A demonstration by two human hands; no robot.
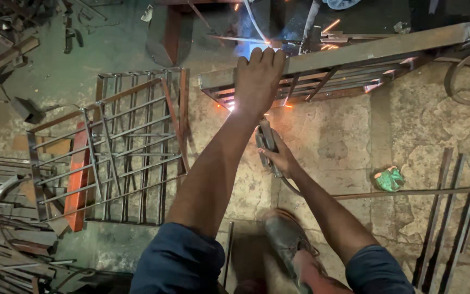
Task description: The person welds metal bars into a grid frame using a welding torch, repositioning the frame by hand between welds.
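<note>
**Welding a metal frame on a workshop floor**

Your left hand (258, 81) is raised flat, fingers together and spread wide open as a shield, and holds nothing. It hovers over the near edge of the long metal frame (349, 57), where bright sparks (231, 106) flare just below your wrist. Your right hand (281, 159) is closed around a welding holder (266, 142), on your side of the frame and pointing toward the sparks. A barred grille (121, 147) lies left of the frame. Flat bars (452, 212) lie to its right.
</note>
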